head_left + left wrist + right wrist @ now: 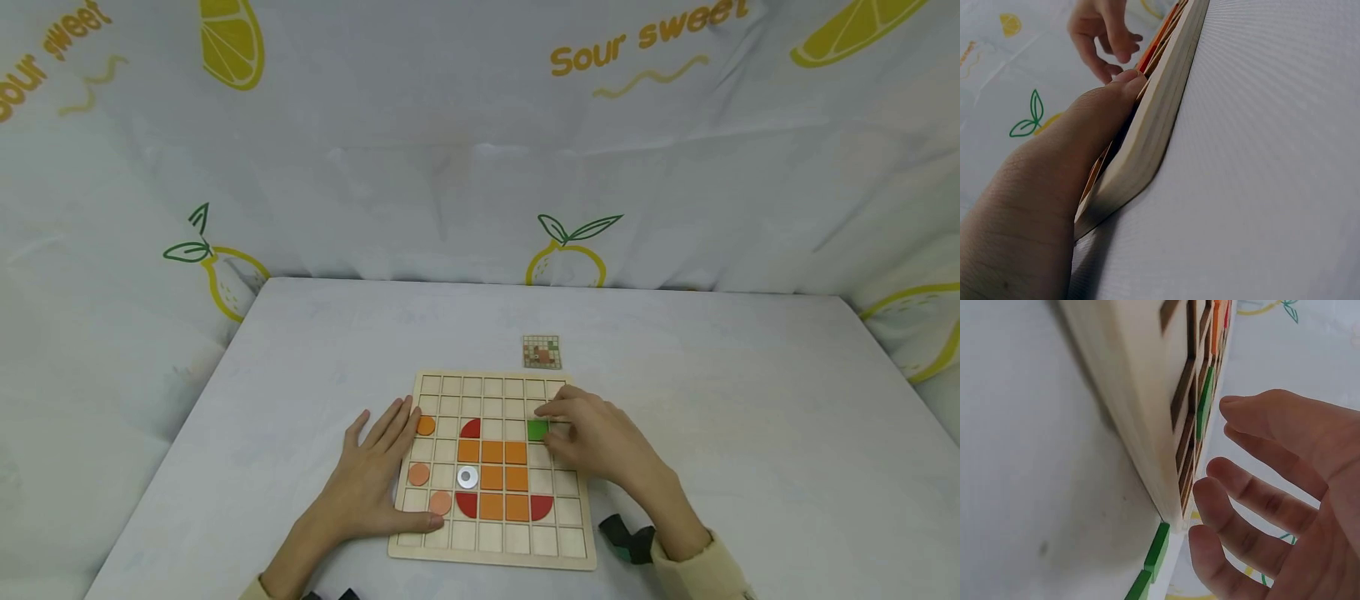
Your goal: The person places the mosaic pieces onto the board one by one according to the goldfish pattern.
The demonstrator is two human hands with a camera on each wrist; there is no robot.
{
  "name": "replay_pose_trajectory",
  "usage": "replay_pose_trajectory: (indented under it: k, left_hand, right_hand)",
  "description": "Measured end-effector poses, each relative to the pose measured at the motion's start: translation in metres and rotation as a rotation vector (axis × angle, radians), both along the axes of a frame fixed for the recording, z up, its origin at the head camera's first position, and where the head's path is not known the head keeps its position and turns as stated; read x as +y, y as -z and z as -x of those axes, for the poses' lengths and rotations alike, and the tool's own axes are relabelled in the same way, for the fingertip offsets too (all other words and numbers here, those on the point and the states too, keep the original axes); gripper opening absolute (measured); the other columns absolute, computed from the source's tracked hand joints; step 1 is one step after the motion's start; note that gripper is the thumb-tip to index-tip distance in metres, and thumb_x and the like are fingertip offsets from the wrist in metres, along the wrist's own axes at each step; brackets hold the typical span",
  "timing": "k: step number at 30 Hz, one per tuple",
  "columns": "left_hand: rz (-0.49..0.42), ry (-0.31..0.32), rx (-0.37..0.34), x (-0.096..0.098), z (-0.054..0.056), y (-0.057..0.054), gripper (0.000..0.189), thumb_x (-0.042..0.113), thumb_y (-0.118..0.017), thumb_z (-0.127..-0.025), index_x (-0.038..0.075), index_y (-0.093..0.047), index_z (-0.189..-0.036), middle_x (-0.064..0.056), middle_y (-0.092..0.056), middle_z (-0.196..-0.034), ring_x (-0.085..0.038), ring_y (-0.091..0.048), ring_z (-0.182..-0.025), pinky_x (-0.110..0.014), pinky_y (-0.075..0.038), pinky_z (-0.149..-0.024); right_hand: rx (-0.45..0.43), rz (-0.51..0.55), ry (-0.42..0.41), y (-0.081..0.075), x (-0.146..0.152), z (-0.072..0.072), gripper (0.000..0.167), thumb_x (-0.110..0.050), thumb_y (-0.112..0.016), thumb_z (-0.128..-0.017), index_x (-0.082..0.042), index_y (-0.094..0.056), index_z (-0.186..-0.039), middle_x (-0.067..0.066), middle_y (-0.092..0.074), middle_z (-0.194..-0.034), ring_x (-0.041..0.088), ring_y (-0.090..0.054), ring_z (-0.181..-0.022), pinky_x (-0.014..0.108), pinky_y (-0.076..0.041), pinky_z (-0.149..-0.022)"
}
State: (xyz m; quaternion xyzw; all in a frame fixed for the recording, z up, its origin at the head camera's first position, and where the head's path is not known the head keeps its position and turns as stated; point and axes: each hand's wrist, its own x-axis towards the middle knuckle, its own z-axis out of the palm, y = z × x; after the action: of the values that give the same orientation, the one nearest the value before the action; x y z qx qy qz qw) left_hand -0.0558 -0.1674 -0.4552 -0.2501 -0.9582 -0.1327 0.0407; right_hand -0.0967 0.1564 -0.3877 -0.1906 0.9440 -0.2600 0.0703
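Note:
A wooden grid board (491, 562) lies on the table with several coloured pieces in its cells. My left hand (375, 483) rests along the board's left edge, fingers straight, the thumb over the lower-left cells near a peach disc (440, 502). My right hand (600, 437) hovers over the board's right side, beside a green square tile (537, 430) set in a cell. The right wrist view shows its fingers loosely bent, apart from the green tile (1205, 403) and holding nothing. Orange squares (492, 477), red quarter-rounds (542, 507) and a white ring-marked disc (467, 477) fill other cells.
A small pattern card (542, 352) lies behind the board. Two green pieces (1157, 551) lie on the table by the board's edge in the right wrist view. A black object (628, 540) is by the right wrist. A lemon-print cloth (450, 183) hangs behind.

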Motion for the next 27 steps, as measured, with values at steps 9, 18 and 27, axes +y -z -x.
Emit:
replay_pose_trajectory:
  k: [9, 18, 27]
  left_hand:
    - [-0.007, 0.006, 0.0, 0.0, 0.0, 0.001, 0.134, 0.09, -0.065, -0.065, 0.005, -0.028, -0.161, -0.014, -0.024, -0.171, -0.029, -0.024, -0.159, -0.061, -0.011, -0.121]
    - [-0.005, 0.004, -0.006, 0.0, 0.001, 0.001, 0.134, 0.092, -0.063, -0.065, 0.005, -0.028, -0.161, -0.013, -0.023, -0.171, -0.029, -0.024, -0.159, -0.061, -0.011, -0.121]
    - [0.006, 0.003, 0.007, 0.0, 0.0, 0.002, 0.135, 0.091, -0.064, -0.064, 0.005, -0.029, -0.161, -0.014, -0.024, -0.17, -0.029, -0.024, -0.159, -0.061, -0.012, -0.121]
  right_hand:
    - [0.018, -0.019, 0.075, -0.007, 0.019, 0.0, 0.028, -0.012, -0.079, -0.085, -0.009, -0.079, -0.113, 0.004, -0.075, -0.109, 0.007, -0.052, -0.068, 0.021, -0.043, -0.057]
    - [-0.006, -0.032, 0.119, -0.016, 0.049, 0.001, 0.032, -0.015, -0.083, -0.083, -0.008, -0.078, -0.114, 0.006, -0.075, -0.111, 0.009, -0.055, -0.071, 0.023, -0.044, -0.058]
    - [-0.108, -0.048, 0.147, -0.018, 0.064, 0.001, 0.04, -0.015, -0.083, -0.081, -0.004, -0.075, -0.119, 0.011, -0.073, -0.115, 0.01, -0.056, -0.07, 0.026, -0.045, -0.056]
